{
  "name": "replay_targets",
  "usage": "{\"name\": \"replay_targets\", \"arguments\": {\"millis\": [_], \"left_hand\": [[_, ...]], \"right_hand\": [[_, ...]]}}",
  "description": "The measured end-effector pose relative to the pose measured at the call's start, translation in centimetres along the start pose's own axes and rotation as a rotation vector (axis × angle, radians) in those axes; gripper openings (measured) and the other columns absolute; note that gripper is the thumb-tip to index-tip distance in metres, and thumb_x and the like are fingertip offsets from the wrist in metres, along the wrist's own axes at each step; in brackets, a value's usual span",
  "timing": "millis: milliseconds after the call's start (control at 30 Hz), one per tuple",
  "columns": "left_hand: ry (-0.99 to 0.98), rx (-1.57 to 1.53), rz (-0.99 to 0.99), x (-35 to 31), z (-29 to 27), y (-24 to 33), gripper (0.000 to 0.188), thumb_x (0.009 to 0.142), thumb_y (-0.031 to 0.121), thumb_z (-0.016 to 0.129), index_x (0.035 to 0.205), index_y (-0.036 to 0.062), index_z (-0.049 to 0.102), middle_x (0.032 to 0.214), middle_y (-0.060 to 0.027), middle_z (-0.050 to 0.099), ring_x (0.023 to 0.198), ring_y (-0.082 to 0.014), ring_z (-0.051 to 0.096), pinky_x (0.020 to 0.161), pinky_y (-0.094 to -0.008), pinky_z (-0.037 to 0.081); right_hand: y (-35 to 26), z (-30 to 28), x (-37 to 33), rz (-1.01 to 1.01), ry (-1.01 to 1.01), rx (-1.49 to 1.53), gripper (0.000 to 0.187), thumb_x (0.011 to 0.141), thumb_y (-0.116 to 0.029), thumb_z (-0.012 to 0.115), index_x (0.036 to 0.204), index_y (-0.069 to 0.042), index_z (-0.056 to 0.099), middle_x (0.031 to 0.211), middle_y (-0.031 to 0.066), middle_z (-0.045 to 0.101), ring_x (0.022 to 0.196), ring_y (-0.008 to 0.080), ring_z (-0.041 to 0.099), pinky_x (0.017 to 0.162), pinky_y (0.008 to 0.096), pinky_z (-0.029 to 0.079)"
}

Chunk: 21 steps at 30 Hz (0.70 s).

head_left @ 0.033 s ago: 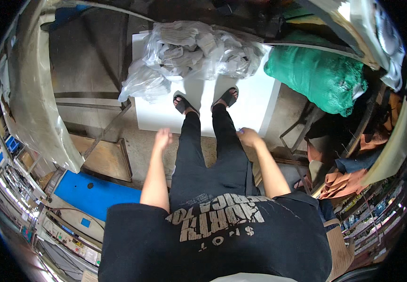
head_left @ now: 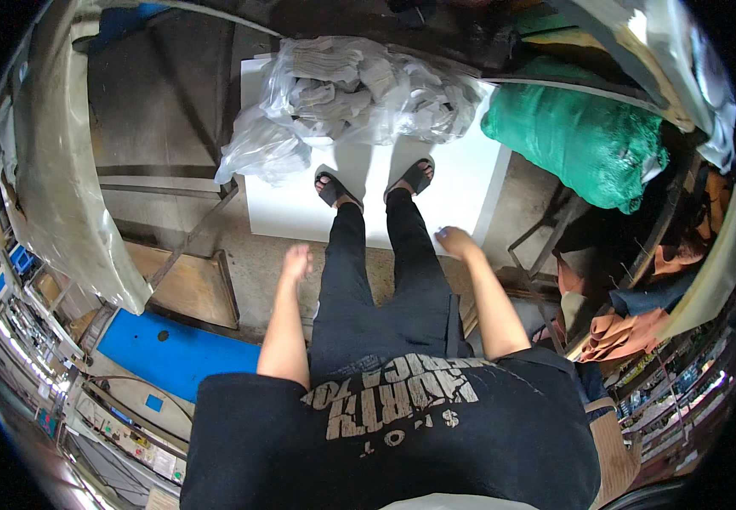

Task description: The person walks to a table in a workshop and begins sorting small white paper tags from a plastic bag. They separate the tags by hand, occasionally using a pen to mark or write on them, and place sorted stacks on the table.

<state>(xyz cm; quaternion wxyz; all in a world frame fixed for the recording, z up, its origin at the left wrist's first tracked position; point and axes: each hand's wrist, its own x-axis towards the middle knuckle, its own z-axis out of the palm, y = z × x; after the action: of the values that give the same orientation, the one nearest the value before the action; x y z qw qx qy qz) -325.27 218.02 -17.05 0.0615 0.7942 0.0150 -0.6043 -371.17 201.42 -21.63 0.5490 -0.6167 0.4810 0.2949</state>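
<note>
My left hand (head_left: 297,263) hangs beside my left thigh, its fingers loosely curled, with nothing visible in them. On the other side, my right hand (head_left: 455,242) is held out in front of my right thigh with the fingers drawn together. A small blue-violet spot shows at its fingertips; what it is I cannot make out. Neither hand touches the clear plastic bags (head_left: 355,93) of crumpled pale-grey pieces lying beyond my feet. Under the bags and my sandals (head_left: 334,189) is a white sheet (head_left: 283,208) on the floor.
A bulging green woven sack (head_left: 576,140) lies at the far right by a metal frame. Brown and dark fabric pieces (head_left: 627,331) are stacked nearer. On the left are a plastic-covered bench edge (head_left: 53,170), a wooden board (head_left: 181,280) and a blue panel (head_left: 172,348).
My left hand has swung slightly down, nearer my body. My right hand has shifted a little outward and forward. The bags and sack have stayed put.
</note>
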Motion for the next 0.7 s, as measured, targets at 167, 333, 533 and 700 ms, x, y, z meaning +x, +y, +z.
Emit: {"name": "replay_targets", "arguments": {"millis": [167, 333, 533, 700], "left_hand": [[-0.007, -0.087, 0.047, 0.2, 1.7, -4.1, 0.04, 0.104, 0.024, 0.051, 0.142, 0.0122, 0.059, 0.099, -0.0057, 0.074, 0.081, -0.017, 0.068, 0.071, -0.0351, 0.052], [0.03, 0.378, 0.222, 1.4, 2.9, -1.3, 0.039, 0.097, 0.019, 0.054, 0.132, 0.0072, 0.068, 0.123, -0.024, 0.073, 0.116, -0.0325, 0.071, 0.1, -0.0405, 0.053], [-0.182, 0.051, 0.305, 5.8, 0.0, 4.3, 0.038, 0.104, 0.016, 0.048, 0.137, 0.0036, 0.063, 0.114, -0.02, 0.074, 0.1, -0.0276, 0.072, 0.094, -0.0388, 0.055], [-0.133, 0.063, 0.316, 11.3, -5.0, 14.3, 0.04, 0.106, 0.02, 0.055, 0.143, 0.0055, 0.056, 0.108, -0.0141, 0.072, 0.09, -0.0185, 0.07, 0.082, -0.0336, 0.055]], "right_hand": [[1.0, -9.3, 8.8, 0.285, 0.2, -0.06, 0.058, 0.1, -0.05, 0.051, 0.114, 0.001, 0.074, 0.12, 0.0296, 0.07, 0.114, 0.0469, 0.067, 0.103, 0.0521, 0.051], [-7.5, -15.7, 12.0, 0.05, 0.653, 0.137, 0.047, 0.101, -0.045, 0.056, 0.101, 0.001, 0.07, 0.094, 0.0271, 0.072, 0.095, 0.0451, 0.07, 0.085, 0.0525, 0.052], [-15.1, -14.9, 14.2, 0.069, 0.506, 0.436, 0.033, 0.101, -0.024, 0.054, 0.116, -0.002, 0.075, 0.085, 0.0176, 0.074, 0.052, 0.0256, 0.067, 0.047, 0.0374, 0.059], [-15.7, -11.0, 19.4, 0.122, 0.485, 0.726, 0.042, 0.102, -0.027, 0.055, 0.135, -0.003, 0.065, 0.095, 0.0157, 0.073, 0.066, 0.0197, 0.068, 0.048, 0.0345, 0.059]]}}
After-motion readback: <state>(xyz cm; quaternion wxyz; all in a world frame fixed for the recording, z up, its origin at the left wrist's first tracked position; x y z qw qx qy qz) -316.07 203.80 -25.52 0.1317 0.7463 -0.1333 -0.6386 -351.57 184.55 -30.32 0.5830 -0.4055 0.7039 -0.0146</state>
